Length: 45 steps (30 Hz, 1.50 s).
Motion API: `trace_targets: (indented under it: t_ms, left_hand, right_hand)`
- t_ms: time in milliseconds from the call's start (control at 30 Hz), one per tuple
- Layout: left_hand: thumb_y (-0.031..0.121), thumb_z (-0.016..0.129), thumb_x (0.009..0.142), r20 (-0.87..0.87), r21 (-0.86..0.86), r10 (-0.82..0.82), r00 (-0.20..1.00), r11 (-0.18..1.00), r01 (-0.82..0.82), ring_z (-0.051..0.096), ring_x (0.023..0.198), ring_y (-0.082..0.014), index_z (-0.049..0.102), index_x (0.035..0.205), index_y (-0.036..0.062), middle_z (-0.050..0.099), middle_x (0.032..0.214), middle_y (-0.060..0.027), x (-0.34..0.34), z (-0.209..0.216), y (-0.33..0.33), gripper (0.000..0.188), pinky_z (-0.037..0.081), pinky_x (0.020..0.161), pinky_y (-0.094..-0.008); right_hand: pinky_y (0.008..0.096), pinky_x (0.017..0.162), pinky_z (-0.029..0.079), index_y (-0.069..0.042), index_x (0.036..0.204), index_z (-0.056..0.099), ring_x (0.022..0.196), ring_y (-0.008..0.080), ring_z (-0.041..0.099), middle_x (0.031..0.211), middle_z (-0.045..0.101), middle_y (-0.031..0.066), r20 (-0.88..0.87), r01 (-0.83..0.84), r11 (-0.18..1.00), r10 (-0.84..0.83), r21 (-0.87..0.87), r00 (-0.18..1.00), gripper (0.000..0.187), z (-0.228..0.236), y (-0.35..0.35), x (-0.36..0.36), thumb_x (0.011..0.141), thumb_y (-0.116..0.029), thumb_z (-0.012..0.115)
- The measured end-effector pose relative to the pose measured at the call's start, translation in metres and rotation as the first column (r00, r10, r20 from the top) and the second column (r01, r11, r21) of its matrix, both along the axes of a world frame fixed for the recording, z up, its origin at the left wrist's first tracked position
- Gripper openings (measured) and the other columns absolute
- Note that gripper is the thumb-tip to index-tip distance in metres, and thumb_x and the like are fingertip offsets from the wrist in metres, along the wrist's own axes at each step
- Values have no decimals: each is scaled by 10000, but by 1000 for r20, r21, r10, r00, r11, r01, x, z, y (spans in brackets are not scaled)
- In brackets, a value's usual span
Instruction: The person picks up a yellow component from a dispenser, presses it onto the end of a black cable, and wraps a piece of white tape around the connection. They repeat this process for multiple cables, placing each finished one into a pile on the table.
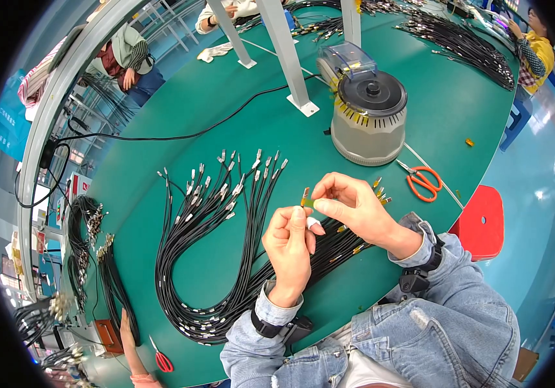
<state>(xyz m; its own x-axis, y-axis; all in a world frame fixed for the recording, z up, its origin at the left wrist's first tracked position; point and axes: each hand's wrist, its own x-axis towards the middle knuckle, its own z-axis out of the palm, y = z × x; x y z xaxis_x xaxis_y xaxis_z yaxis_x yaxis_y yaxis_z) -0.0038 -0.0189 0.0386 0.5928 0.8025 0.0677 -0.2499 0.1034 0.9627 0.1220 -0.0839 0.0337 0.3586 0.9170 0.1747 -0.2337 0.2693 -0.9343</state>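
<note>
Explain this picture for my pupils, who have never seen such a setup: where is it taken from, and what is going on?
There is no robot here. A camera on a person's head looks down; its wide fisheye lens bends straight edges near the rim. The two bare hands are the wearer's. The left hand holds a thin cable end upright, and the right hand seems to pinch yellow tape against it. On the green table lie a curved bundle of black cables and orange-handled scissors. Beyond the hands stands a round grey machine with yellow strips on it.
</note>
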Motion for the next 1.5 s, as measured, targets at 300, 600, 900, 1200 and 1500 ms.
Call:
trace_targets:
  t_ms: [300, 600, 900, 1200, 1500]
  left_hand:
    - [190, 476, 937, -16, 10, -1, 1000, 1000, 1, 380, 393, -22, 550, 853, 19, 572, 604, -55, 1, 1, -2, 204, 258, 362, -155]
    - [191, 471, 940, -20, -3, -6, 1000, 1000, 6, 376, 394, -20, 549, 845, 23, 561, 589, -46, 0, 1, -2, 208, 250, 362, -156]
    - [184, 470, 941, -16, -4, -11, 1000, 1000, 11, 378, 401, -17, 547, 839, 20, 555, 589, -35, 2, -2, -6, 209, 251, 364, -161]
    - [240, 454, 947, -37, -82, -79, 996, 994, 76, 389, 418, -18, 553, 828, 42, 526, 568, -11, -2, 2, -6, 251, 238, 367, -151]
    - [271, 426, 956, -34, -105, -177, 984, 979, 172, 376, 412, -19, 547, 813, 46, 502, 551, 6, -3, -2, 0, 293, 235, 366, -157]
  right_hand:
    - [257, 743, 405, 19, 878, 559, 811, 106, 486, 877, 529, 42, 88, 36, 999, -38, 23, 995, 151, -3, 0, 1, 826, -111, 618]
    - [258, 738, 404, 25, 827, 564, 791, 112, 484, 840, 528, 47, 62, 116, 989, -122, 90, 991, 94, 5, -1, -4, 823, -62, 599]
    - [264, 749, 406, 27, 805, 568, 796, 118, 498, 838, 536, 59, 129, 109, 992, -116, 64, 985, 97, -1, 1, -2, 834, -63, 591]
    - [271, 750, 402, 29, 813, 568, 803, 124, 501, 837, 537, 57, 84, 84, 991, -93, 105, 992, 115, 0, 0, -3, 839, -78, 602]
    - [258, 755, 406, 17, 846, 567, 805, 115, 498, 848, 534, 47, 46, 112, 989, -117, 96, 992, 116, -1, 2, -2, 846, -93, 600]
